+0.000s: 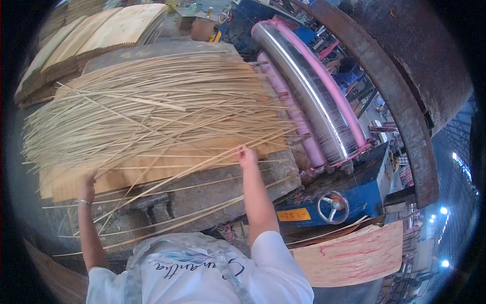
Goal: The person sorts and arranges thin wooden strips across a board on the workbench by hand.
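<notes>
Many thin wood strips [152,109] lie in a loose, partly crossing layer on an orange-brown veneer sheet [66,185]. My right hand [247,156] is closed in a pinch on a few long strips near the sheet's right front edge; they run down to the left from it. At the sheet's front left edge, my left hand [87,185], with a bracelet at the wrist, looks closed, but blur hides what is between its fingers. Several loose strips [202,213] lie nearer my body, across the grey table [177,205].
Stacked veneer sheets [109,33] stand at the back left. On the right are a shiny metal roller [309,91] with pink rollers beside it and a handwheel [333,207] on a blue machine frame. A red-streaked board [354,256] lies at the lower right.
</notes>
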A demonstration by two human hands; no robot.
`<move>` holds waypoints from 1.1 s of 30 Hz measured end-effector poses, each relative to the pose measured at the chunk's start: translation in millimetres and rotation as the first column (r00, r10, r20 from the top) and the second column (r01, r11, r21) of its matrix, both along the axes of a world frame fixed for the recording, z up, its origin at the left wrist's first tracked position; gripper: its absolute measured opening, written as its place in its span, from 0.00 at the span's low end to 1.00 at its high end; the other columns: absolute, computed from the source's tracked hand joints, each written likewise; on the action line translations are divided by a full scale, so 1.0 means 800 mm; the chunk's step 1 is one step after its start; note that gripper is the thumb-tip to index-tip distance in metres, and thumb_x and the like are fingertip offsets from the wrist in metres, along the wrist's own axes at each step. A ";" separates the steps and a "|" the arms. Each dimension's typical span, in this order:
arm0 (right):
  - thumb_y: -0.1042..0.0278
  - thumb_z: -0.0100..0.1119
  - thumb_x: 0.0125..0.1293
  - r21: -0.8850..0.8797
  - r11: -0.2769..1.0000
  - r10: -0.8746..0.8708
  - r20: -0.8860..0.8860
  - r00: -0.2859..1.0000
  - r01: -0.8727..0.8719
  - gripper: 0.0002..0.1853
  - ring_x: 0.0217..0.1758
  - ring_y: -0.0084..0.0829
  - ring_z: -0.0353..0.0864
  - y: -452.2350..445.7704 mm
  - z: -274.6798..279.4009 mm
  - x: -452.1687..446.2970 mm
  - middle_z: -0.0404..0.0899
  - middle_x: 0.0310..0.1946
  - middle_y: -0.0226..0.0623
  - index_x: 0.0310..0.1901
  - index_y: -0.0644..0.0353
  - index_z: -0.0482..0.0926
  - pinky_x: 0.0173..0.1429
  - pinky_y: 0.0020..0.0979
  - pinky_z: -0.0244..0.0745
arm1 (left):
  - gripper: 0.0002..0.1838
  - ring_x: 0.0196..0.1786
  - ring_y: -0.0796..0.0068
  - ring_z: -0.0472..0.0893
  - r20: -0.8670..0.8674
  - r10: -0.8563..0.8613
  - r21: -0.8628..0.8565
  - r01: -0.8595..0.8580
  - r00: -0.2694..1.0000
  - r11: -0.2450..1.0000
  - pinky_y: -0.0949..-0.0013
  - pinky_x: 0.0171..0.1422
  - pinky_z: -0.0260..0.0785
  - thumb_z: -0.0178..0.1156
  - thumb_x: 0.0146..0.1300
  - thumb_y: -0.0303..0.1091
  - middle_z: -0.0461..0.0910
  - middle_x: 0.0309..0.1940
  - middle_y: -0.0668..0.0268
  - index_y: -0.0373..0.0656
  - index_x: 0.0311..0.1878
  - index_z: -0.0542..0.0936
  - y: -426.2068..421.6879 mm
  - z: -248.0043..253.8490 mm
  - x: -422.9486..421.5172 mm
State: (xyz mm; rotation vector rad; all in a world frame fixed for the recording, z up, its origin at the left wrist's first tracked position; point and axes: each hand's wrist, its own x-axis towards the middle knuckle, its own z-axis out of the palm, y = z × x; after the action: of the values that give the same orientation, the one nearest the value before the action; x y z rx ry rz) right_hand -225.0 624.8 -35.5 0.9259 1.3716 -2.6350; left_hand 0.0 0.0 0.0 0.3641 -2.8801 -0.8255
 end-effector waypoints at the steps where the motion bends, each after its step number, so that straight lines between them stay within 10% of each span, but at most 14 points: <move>1: 0.70 0.55 0.57 -0.032 0.998 -0.044 0.006 0.999 0.045 0.04 0.24 0.25 0.74 0.009 0.004 -0.009 0.74 0.26 0.34 0.33 0.59 0.72 0.21 0.18 0.71 | 0.18 0.31 0.68 0.74 -0.054 -0.011 -0.046 0.008 0.999 0.999 0.68 0.38 0.66 0.53 0.52 0.25 0.77 0.30 0.58 0.46 0.48 0.76 -0.014 -0.003 -0.001; 11: 0.68 0.50 0.61 0.030 0.959 -0.283 0.105 0.953 0.281 0.04 0.22 0.21 0.73 0.174 0.061 -0.075 0.74 0.23 0.29 0.33 0.58 0.73 0.18 0.17 0.67 | 0.13 0.43 0.60 0.75 0.007 0.069 0.075 -0.069 0.998 0.995 0.67 0.48 0.67 0.50 0.55 0.25 0.77 0.39 0.56 0.39 0.45 0.76 0.109 0.023 -0.011; 17: 0.74 0.53 0.58 0.106 0.910 -0.401 -0.015 0.916 0.400 0.02 0.22 0.22 0.71 0.382 -0.027 -0.184 0.73 0.26 0.32 0.31 0.58 0.70 0.16 0.19 0.63 | 0.11 0.42 0.62 0.76 -0.111 0.137 0.157 -0.119 0.984 0.980 0.67 0.46 0.67 0.49 0.57 0.24 0.76 0.36 0.57 0.40 0.43 0.75 0.113 -0.038 -0.061; 18: 0.74 0.52 0.59 0.115 0.895 -0.435 0.006 0.900 0.432 0.01 0.23 0.23 0.71 0.406 -0.032 -0.193 0.73 0.27 0.33 0.32 0.59 0.71 0.18 0.19 0.64 | 0.10 0.40 0.62 0.76 -0.178 0.117 -0.059 -0.129 0.977 0.990 0.68 0.46 0.67 0.49 0.56 0.23 0.76 0.35 0.58 0.39 0.40 0.76 0.092 -0.069 -0.067; 25: 0.74 0.48 0.61 0.096 0.848 -0.529 0.117 0.840 0.521 0.06 0.28 0.27 0.76 0.433 -0.035 -0.159 0.76 0.32 0.39 0.39 0.64 0.71 0.30 0.23 0.75 | 0.12 0.43 0.58 0.74 -0.095 0.161 -0.181 -0.176 0.982 0.968 0.65 0.47 0.66 0.55 0.50 0.24 0.74 0.38 0.57 0.43 0.40 0.76 0.166 0.041 -0.113; 33: 0.62 0.50 0.61 0.031 0.934 -0.358 0.061 0.932 0.357 0.11 0.38 0.30 0.77 0.294 0.030 -0.041 0.76 0.38 0.37 0.39 0.61 0.72 0.40 0.33 0.75 | 0.52 0.66 0.55 0.48 0.156 -0.117 -0.399 0.171 0.981 0.901 0.51 0.67 0.43 0.68 0.35 0.38 0.45 0.66 0.60 0.52 0.65 0.50 0.240 0.081 -0.156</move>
State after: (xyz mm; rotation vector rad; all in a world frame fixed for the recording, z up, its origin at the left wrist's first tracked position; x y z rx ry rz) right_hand -257.5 859.9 -11.3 1.3722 1.3239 -2.8117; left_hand -124.5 192.3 65.1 0.1612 -3.1238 -0.1951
